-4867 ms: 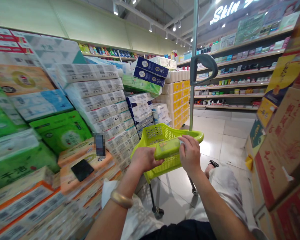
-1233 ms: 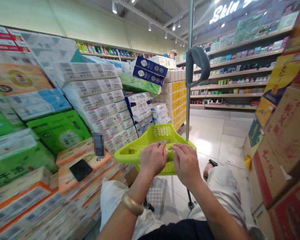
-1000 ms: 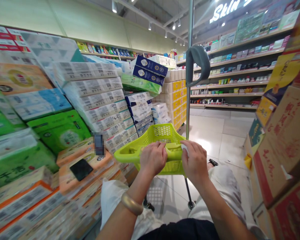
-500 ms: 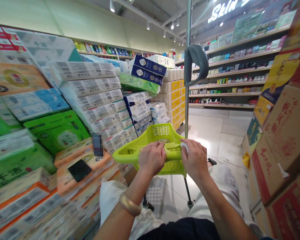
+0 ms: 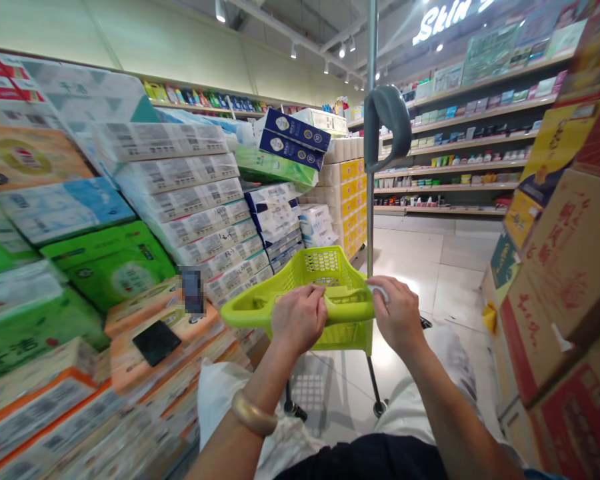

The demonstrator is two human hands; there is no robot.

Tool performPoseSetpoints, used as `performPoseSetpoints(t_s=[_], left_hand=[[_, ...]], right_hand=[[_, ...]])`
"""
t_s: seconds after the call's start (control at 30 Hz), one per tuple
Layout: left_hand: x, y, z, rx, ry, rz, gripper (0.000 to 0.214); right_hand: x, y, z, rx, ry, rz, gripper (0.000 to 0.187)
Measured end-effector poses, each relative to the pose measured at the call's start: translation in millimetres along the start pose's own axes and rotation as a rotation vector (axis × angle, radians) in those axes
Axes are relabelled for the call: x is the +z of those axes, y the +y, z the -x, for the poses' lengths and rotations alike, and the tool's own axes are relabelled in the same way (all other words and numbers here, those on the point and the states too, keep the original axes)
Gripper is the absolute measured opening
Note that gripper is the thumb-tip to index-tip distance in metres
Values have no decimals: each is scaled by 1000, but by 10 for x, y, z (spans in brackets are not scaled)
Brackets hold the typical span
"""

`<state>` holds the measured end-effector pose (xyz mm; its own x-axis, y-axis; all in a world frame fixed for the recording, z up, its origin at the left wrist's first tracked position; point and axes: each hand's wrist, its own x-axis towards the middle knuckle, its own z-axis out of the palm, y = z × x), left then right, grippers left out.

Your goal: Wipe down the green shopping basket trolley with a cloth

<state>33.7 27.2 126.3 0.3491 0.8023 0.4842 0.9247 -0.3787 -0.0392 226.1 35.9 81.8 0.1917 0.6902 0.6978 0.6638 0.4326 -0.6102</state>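
A lime-green shopping cart (image 5: pixel 353 312) with a perforated basket stands in front of my legs. My left hand (image 5: pixel 298 320) is closed over its handle, and a gold-coloured bangle circles that wrist. At the handle's right end is my right hand (image 5: pixel 399 315), its fingers curled. Between its thumb and fingers shows a small white thing (image 5: pixel 379 292), too little of it visible to name. A metal pole (image 5: pixel 371 220) with a grey loop grip (image 5: pixel 395 127) rises beside the basket.
Stacked tissue packs (image 5: pixel 195 193) fill the left side; a dark flat item (image 5: pixel 157 343) lies on an orange pack (image 5: pixel 195 327). Cardboard boxes (image 5: pixel 555 273) line the right. A tiled aisle floor (image 5: pixel 415 250) leads to shelves (image 5: pixel 455 160) of small goods at the back.
My right hand has shifted slightly right along the handle to its end, and more of the handle's end shows. The left hand keeps its hold, and the cart stays nearly in place.
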Motion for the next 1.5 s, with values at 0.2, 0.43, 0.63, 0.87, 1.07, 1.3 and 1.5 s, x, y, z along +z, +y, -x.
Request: performPoseSetpoints(t_s=[0.2, 0.43, 0.63, 0.87, 1.07, 1.3, 1.5], left_hand=[[-29, -90, 40, 10, 2, 44, 33], [-93, -241, 108, 33, -7, 95, 34], [-157, -331, 160, 58, 9, 205, 33], [-203, -565, 207, 110, -39, 344, 37], [-278, -652, 137, 56, -71, 313, 40], [-301, 96, 134, 10, -114, 362, 84], [-160, 261, 200, -110, -117, 437, 110]], right_hand=[[44, 133, 52, 33, 12, -312, 24], [145, 152, 114, 51, -15, -603, 23], [265, 182, 256, 183, 137, -661, 21], [342, 262, 271, 458, 108, -803, 27], [342, 79, 141, 516, -14, -939, 28], [224, -305, -186, 697, -366, -1253, 26], [106, -557, -518, 676, -505, -1483, 24]])
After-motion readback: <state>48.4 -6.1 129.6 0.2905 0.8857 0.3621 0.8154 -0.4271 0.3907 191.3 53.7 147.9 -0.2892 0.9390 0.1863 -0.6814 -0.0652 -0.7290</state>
